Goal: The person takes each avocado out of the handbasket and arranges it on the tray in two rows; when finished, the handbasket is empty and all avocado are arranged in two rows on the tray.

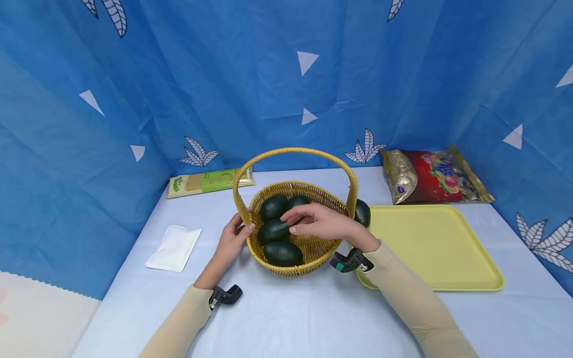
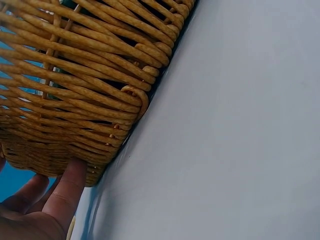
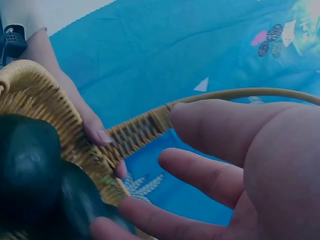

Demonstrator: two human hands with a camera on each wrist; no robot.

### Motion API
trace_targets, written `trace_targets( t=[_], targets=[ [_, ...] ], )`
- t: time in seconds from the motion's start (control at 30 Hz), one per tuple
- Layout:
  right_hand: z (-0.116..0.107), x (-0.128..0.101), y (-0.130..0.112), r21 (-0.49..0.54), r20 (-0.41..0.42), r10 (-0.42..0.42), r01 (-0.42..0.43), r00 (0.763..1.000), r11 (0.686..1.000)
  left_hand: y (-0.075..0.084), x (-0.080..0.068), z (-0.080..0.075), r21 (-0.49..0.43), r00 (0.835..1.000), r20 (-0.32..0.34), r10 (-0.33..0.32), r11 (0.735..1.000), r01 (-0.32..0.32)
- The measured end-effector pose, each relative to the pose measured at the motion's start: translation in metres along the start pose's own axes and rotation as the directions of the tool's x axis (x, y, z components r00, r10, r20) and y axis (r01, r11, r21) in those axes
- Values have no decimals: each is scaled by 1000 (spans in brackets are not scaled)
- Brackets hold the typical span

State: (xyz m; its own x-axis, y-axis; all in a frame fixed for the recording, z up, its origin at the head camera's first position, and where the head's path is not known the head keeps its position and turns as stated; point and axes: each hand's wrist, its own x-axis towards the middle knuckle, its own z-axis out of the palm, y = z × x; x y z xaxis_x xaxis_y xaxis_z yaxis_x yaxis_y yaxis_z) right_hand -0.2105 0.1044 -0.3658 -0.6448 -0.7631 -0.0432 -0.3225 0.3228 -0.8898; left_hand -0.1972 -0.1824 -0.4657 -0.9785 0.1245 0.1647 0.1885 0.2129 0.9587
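A woven yellow basket (image 1: 286, 271) with a hoop handle (image 1: 295, 150) stands mid-table and holds several dark green oval fruits (image 1: 283, 253). My left hand (image 1: 239, 231) grips the basket's left rim; the left wrist view shows its thumb (image 2: 70, 190) pressed against the wicker wall (image 2: 75, 75). My right hand (image 1: 291, 222) reaches over the basket with fingers loosely extended. Its fingertips touch the middle fruit (image 1: 270, 232). In the right wrist view those spread fingers (image 3: 170, 160) rest on a dark fruit (image 3: 25, 160) by the rim (image 3: 45, 95). Another fruit (image 1: 362, 213) lies outside, right of the basket.
A yellow tray (image 1: 438, 248) lies to the right of the basket. A red and gold snack bag (image 1: 429, 176) sits behind it. A green and beige packet (image 1: 206, 181) lies at the back left, a white pouch (image 1: 174, 247) at the left. Blue cloth walls surround the table.
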Motion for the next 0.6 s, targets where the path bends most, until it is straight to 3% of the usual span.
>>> trace_targets(
  t=[0.23, 0.6],
  targets=[
    [15, 17, 2, -102, 72, 20, -13, 997, 995, 2, -1, 0, 3, 1000, 4, -2, 1000, 2],
    [26, 21, 10, -230, 117, 37, -9, 992, 973, 0, 1, -1, 13, 1000, 5, -7, 1000, 7]
  ],
)
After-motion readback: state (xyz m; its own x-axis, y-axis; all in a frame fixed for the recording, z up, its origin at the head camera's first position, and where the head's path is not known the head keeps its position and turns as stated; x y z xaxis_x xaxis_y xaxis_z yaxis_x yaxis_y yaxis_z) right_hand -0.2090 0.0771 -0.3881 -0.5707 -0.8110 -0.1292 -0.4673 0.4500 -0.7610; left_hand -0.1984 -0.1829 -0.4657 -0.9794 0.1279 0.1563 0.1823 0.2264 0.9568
